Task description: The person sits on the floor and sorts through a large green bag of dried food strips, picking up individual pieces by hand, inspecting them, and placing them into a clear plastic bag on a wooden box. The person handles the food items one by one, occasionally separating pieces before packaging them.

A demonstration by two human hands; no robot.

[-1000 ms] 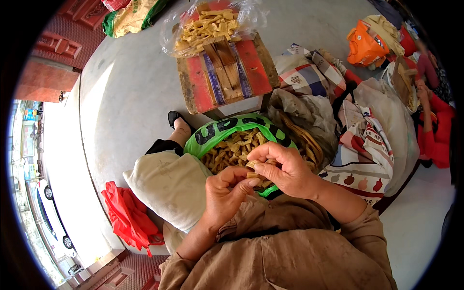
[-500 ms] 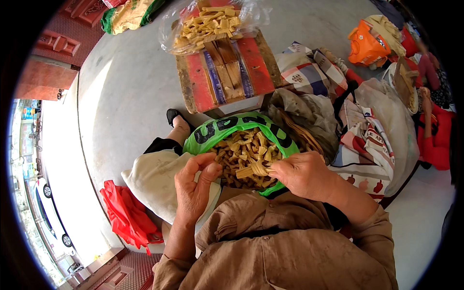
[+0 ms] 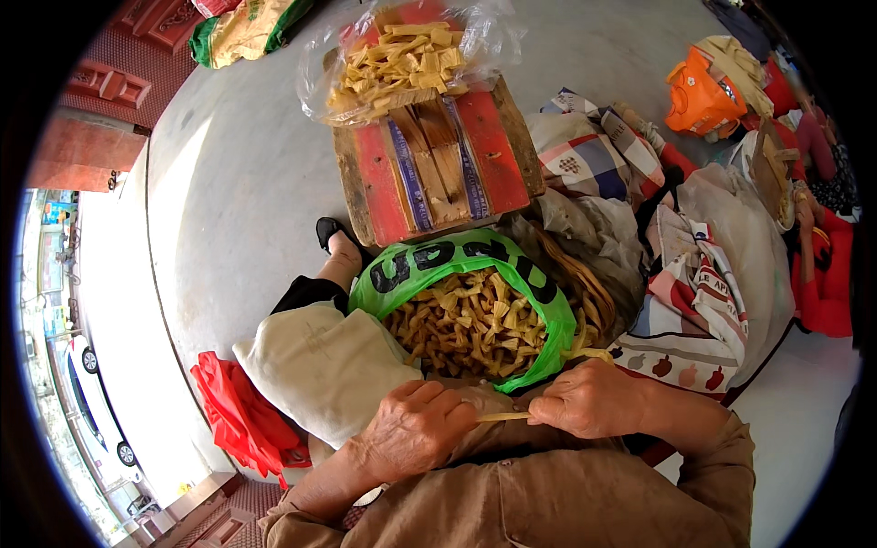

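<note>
A thin yellowish strip (image 3: 503,416) is stretched level between my two hands, just above my lap. My left hand (image 3: 416,429) is closed around its left end. The right end is pinched in my right hand (image 3: 589,399), and a yellowish tuft (image 3: 586,353) sticks out past the knuckles. Just beyond my hands, a green plastic bag (image 3: 384,274) with black lettering lies open between my legs. It holds many small yellow-brown pieces (image 3: 475,320), pinched in the middle and flared at the ends, like knotted bundles of dried strips.
A red wooden stool (image 3: 498,155) bears a grooved wooden block (image 3: 429,164) and a clear bag of yellow pieces (image 3: 402,64). At the right lie patterned cloths (image 3: 685,283) and long brown strips (image 3: 585,274). A red bag (image 3: 242,416) lies left. Another person's arm (image 3: 806,237) shows far right.
Both hands have come down toward my lap. My left hand, fingers parted before, now grips the strip. The bundle in my right hand has left its place over the green bag.
</note>
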